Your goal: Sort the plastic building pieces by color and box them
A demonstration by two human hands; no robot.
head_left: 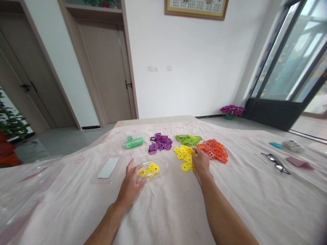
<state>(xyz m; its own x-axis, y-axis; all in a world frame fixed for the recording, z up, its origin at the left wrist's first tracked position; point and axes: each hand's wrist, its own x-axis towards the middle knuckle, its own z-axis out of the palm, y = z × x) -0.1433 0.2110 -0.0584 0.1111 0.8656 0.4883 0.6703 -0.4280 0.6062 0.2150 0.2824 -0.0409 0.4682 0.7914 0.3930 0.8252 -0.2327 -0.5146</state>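
My left hand [131, 182] is at the left end of a clear plastic box [163, 166], fingers spread and touching its edge. Inside the box lie several yellow flower-shaped plastic pieces [152, 168]. My right hand [201, 160] reaches over a loose pile of yellow pieces [184, 154], its fingers bent together on a yellow piece at the pile's right side. My palm and fingers partly hide that piece. Orange pieces [217, 149] lie heaped just right of this hand.
Behind are lime-green pieces [188, 139], purple pieces [161, 142] and a clear box of green pieces [134, 143]. Left lies a clear lid with a white panel [108, 168]; farther left is clear plastic packaging [33, 177]. Eyeglasses [276, 162] and a pink cloth [299, 162] are right.
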